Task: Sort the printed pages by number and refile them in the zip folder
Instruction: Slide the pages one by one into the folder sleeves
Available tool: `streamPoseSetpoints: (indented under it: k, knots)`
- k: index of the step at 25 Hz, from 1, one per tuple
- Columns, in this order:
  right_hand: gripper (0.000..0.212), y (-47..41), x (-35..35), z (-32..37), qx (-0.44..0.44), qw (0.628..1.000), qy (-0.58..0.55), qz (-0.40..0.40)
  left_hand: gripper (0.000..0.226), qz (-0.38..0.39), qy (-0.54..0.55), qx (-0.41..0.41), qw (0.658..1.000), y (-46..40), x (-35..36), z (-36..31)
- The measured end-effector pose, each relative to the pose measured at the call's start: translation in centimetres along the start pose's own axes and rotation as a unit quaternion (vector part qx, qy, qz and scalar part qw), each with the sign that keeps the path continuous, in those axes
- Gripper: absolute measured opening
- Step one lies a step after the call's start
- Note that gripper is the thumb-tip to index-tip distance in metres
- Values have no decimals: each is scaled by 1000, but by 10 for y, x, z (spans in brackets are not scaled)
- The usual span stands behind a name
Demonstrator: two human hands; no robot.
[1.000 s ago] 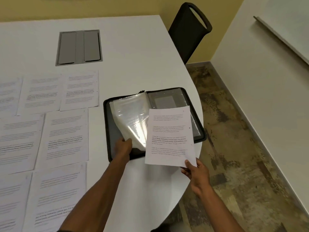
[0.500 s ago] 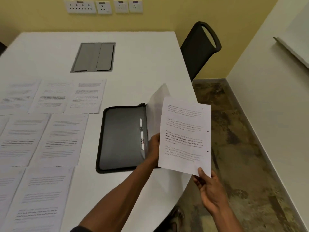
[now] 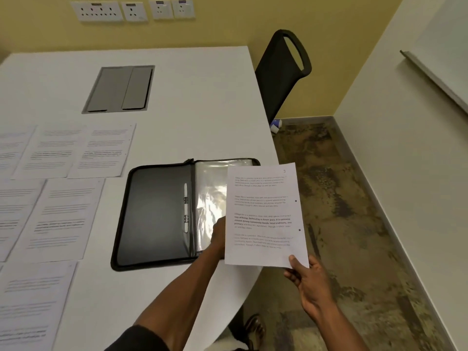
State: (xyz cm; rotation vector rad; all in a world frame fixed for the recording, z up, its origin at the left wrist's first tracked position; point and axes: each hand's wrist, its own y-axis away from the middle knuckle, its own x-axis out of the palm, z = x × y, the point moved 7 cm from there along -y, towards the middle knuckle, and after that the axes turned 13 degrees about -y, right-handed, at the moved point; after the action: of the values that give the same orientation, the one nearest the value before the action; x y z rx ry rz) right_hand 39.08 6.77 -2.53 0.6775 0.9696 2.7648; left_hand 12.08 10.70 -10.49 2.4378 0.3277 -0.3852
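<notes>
The black zip folder (image 3: pixel 154 214) lies open at frame centre, clear sleeves (image 3: pixel 210 196) glinting. The right hand (image 3: pixel 307 279) pinches a printed page (image 3: pixel 264 216); the left hand (image 3: pixel 219 235) touches the sleeves, its grip hidden.

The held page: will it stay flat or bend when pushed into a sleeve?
The page is probably light: the right hand pinches one corner only. It looks nearly flat now, but thin paper may buckle against a sleeve. The glossy sleeve is probably slippery.

Both hands extended forward, left hand (image 3: pixel 218 234) (partly hidden), right hand (image 3: pixel 307 282) pinching, thumb on top
</notes>
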Motion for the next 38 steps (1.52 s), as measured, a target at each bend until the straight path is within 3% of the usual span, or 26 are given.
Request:
streamPoseSetpoints:
  k: [2,4,6,10,14,17,19,23,25,38]
  knots:
    - [24,0,-12,1,-1,1000,7,-20,14,36,-27,55,997,6,-3,-13]
    - [24,3,-23,1,-3,999,15,-40,60,27,-87,110,990,12,-18,-19]
    - [26,10,-33,-5,3,998,16,-61,78,-27,-198,147,969,13,-35,-11]
    - [28,28,-43,-22,14,996,30,-85,60,-46,-471,220,853,21,-48,13]
    - [23,52,-41,-44,15,994,51,-97,26,-19,-520,245,818,21,-51,8]
    - [24,68,-45,-61,17,993,57,-106,14,-5,-532,269,803,21,-49,6]
    - [25,78,-50,-71,15,991,64,-116,17,-5,-517,258,816,18,-51,9]
    - [28,105,-59,-75,-38,983,88,-158,18,-41,-371,160,914,12,-65,14]
    - [27,122,-66,-75,-66,976,102,-179,15,-39,-316,136,938,10,-68,17]
    - [22,169,-61,-107,-74,973,123,-182,12,-32,-274,166,947,19,-73,17]
